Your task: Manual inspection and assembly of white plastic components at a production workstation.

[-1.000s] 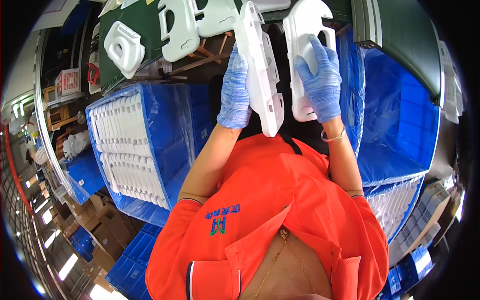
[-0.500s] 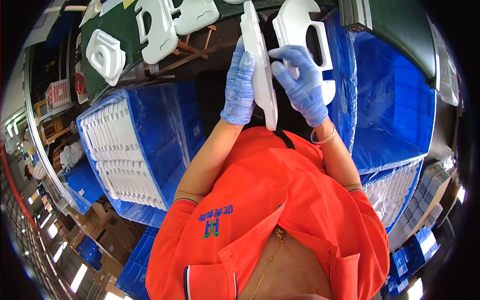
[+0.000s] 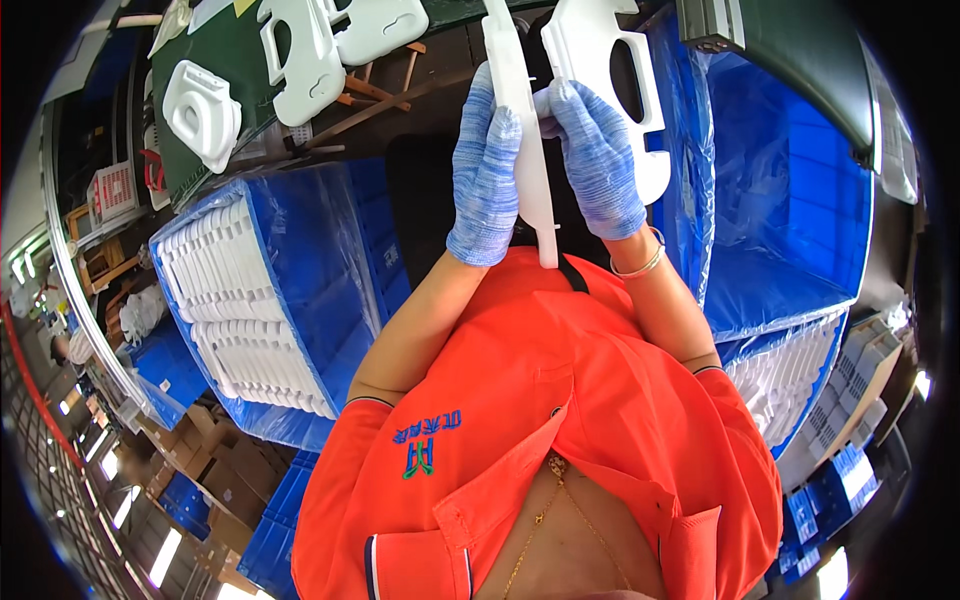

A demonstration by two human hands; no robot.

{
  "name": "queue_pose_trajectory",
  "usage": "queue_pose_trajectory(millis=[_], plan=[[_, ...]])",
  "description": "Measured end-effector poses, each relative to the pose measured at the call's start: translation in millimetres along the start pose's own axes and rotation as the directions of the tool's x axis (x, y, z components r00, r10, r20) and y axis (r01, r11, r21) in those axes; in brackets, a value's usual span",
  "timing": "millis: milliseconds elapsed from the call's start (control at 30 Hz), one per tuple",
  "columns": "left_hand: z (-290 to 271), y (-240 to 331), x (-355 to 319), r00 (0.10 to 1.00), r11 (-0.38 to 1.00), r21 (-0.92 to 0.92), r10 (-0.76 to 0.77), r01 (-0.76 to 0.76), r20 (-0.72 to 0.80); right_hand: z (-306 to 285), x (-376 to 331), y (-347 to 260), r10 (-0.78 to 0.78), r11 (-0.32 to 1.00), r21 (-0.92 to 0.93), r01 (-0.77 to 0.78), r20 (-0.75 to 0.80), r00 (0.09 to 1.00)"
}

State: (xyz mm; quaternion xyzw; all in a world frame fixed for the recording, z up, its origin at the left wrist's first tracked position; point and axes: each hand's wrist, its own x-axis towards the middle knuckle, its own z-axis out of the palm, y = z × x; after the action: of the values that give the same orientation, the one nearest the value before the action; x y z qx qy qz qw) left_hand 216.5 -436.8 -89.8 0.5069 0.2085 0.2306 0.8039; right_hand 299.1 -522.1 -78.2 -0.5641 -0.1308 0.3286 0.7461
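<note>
My left hand (image 3: pixel 485 180), in a blue-white knitted glove, grips a white moulded plastic panel (image 3: pixel 530 170) held on edge, its narrow side facing up. Small pins stick out of the panel's right face. My right hand (image 3: pixel 600 165), gloved alike, is closed against that right face, fingertips pressed together near the panel's middle; what they pinch there is hidden. Behind the right hand stands another white plastic panel (image 3: pixel 590 40) with a long oval opening.
On the green tabletop (image 3: pixel 200 50) lie a white ring-shaped part (image 3: pixel 203 115) and white panels (image 3: pixel 305 70). A blue crate (image 3: pixel 300 230) at left holds rows of white parts. At right is a plastic-lined blue crate (image 3: pixel 780 200), with a crate of white parts (image 3: pixel 790 380) below.
My right hand has brought its spread fingers together and now touches the panel's right face. The panel has turned slightly in my left hand.
</note>
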Motion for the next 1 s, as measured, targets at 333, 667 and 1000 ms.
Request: queue_pose_trajectory(millis=[333,667,1000], plan=[[0.7,24.7,7.6,0.998,0.99,0.13,0.06,-0.057,-0.017,7.9,-1.0,-18.8,0.033,0.962,-0.275,-0.011,0.076,0.997],[2.1,39.3,1.1,0.989,0.997,0.002,0.071,-0.071,-0.131,28.3,-3.2,-28.7,0.113,0.994,-0.021,-0.112,0.138,0.984],[-7.9,69.0,34.4,0.976,0.993,0.019,0.115,-0.113,-0.186,45.2,34.6,-41.7,0.122,0.992,0.005,-0.127,0.25,0.96]])
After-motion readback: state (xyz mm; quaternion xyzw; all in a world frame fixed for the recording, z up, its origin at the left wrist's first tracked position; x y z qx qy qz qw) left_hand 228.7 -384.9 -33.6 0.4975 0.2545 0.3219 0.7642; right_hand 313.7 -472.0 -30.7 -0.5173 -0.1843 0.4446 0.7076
